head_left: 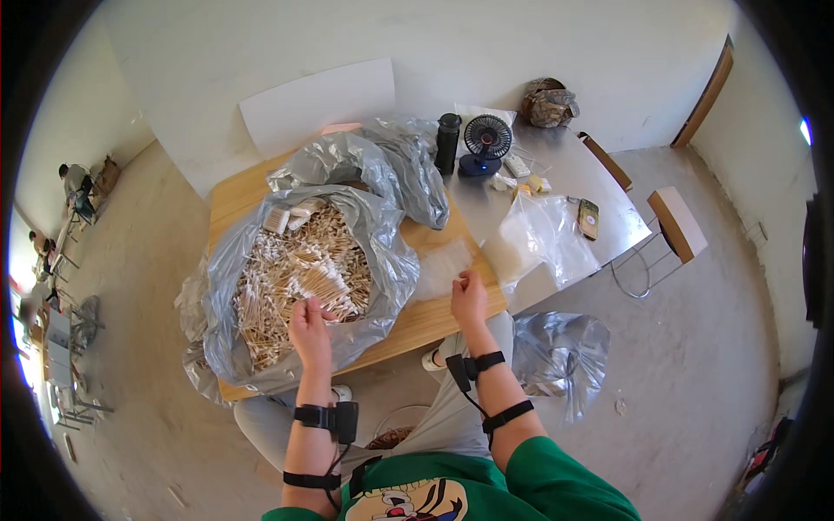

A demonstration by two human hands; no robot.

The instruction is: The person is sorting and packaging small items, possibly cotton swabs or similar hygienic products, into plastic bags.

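Note:
A large grey plastic bag [395, 260] stands open on the wooden table, filled with a heap of loose cotton swabs [261, 300]. My left hand [310, 332] is over the near edge of the heap, its fingers curled in beside a fan of swabs lying roughly in line. Whether any swab is between those fingers is hidden. To the right, my right hand [470, 300] is closed above the table's front edge, close to a thin clear plastic bag [443, 265]. What it holds, if anything, does not show. White packs of swabs [276, 220] rest on the heap's far side.
A metal table [621, 208] adjoins on the right, bearing clear bags [543, 239], a phone [588, 219], a small fan [486, 143], a black bottle [447, 143] and a camouflage cap [550, 102]. Another grey bag [565, 356] lies on the floor. People [76, 187] sit far left.

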